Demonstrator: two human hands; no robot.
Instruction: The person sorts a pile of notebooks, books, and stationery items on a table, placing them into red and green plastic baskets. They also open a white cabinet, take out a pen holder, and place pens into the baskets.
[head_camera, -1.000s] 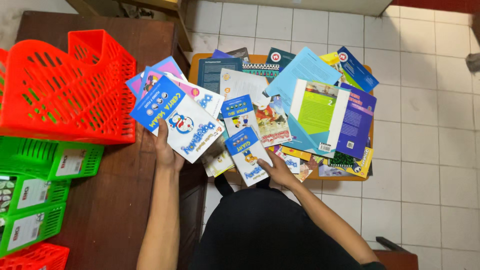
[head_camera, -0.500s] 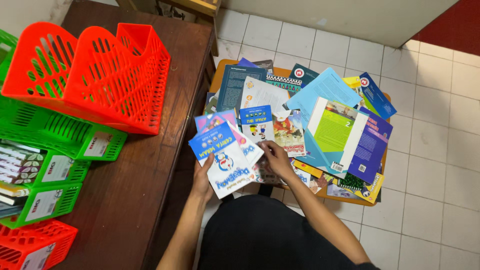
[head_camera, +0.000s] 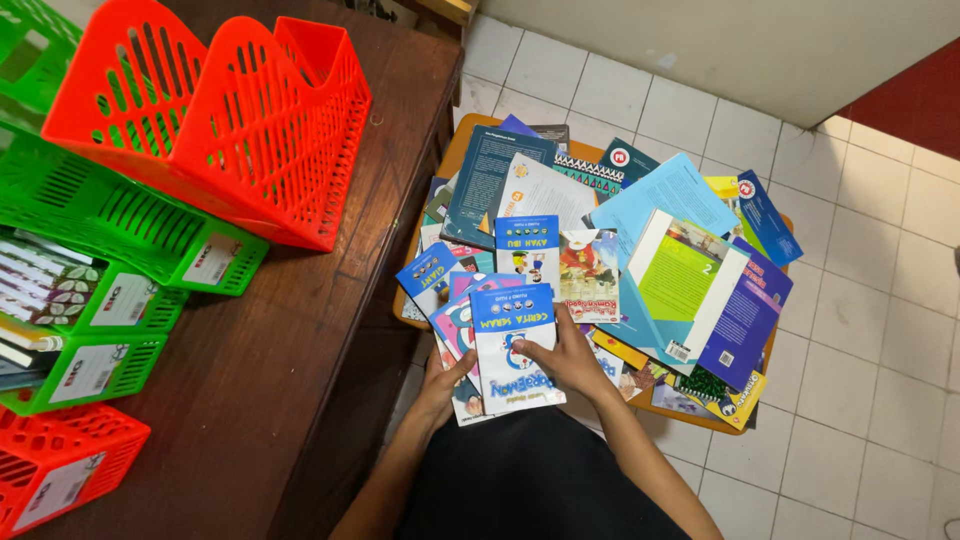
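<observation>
**Tiled floor, desk, low book table**

White tiles carry our dark wooden desk (head_camera: 300, 330), red file rack (head_camera: 215, 120) and orange table (head_camera: 455, 150) heaped with books. Our left hand (head_camera: 440, 385) cups the comic stack (head_camera: 510, 345) underneath; our right hand (head_camera: 565, 355) lies fingers-spread on top. Glossy covers could slide apart.

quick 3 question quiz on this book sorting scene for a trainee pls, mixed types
1. True or false: the orange file rack on the wooden desk is packed full of books.
2. Multiple choice: the left hand and right hand hold together A) a green rack B) a small stack of comic booklets C) a pen.
3. Fill in: the loose pile of books lies on a low table that stands on a white ______ floor.

Key
1. False, its slots look empty.
2. B
3. tiled
</observation>
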